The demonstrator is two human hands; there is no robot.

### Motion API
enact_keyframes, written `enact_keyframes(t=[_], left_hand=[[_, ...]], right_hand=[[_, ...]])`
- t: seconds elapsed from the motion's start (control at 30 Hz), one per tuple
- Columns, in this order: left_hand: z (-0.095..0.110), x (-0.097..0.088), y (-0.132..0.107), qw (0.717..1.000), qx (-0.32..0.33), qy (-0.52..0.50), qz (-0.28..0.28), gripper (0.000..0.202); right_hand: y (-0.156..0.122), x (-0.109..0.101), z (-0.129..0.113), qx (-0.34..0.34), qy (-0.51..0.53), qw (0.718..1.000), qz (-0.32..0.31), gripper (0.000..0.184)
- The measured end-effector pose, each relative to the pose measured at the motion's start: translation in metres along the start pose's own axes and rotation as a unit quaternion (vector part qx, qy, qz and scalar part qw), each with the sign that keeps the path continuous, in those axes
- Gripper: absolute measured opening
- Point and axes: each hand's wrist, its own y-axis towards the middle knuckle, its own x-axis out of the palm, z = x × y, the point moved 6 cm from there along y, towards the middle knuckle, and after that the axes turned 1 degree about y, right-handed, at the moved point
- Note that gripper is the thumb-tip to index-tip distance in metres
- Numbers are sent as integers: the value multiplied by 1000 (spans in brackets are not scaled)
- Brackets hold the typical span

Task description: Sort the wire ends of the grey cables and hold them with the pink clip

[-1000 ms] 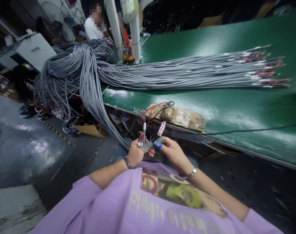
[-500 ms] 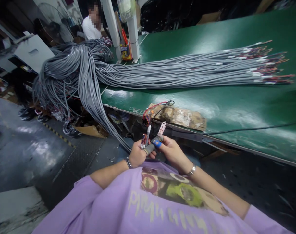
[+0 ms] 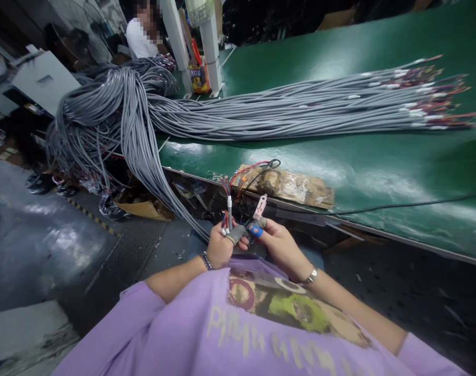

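Note:
My left hand (image 3: 219, 247) is closed around the ends of several grey cables (image 3: 188, 215) that hang down from the table edge. One cable end (image 3: 229, 211) with a white band and loose coloured wires sticks up above the fist; other wire ends (image 3: 224, 223) bunch beside it. Grey wrapping covers the left thumb. Just to the right, my right hand (image 3: 280, 245) pinches a flat pale pink piece with a hole near its tip (image 3: 260, 207), whose kind I cannot make out. Blue tape is around the right thumb. Small wires show between the hands.
A long bundle of grey cables (image 3: 277, 112) lies across the green table (image 3: 379, 167). A worn wooden block (image 3: 300, 189) with a red and black lead sits at the near edge. White posts (image 3: 211, 57) stand behind. A person (image 3: 141, 36) is at the back left.
The cable end in my left hand has swung left and stands more upright. My right thumb has drawn slightly apart from the left one. The view has shifted a little.

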Motion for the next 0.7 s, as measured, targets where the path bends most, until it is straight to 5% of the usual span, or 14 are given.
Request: enact_keyframes(t=[0.23,0.43,0.7], left_hand=[[11,1,-5,1000,15,-18,-5,54],[21,15,-8,997,5,-24,-75,53],[24,30,-1,996,-3,-15,-91,54]], right_hand=[[3,-27,-4,-31,-1,992,121,43],[20,-15,-12,13,28,999,25,54],[23,-18,-32,-126,-114,977,126,57]])
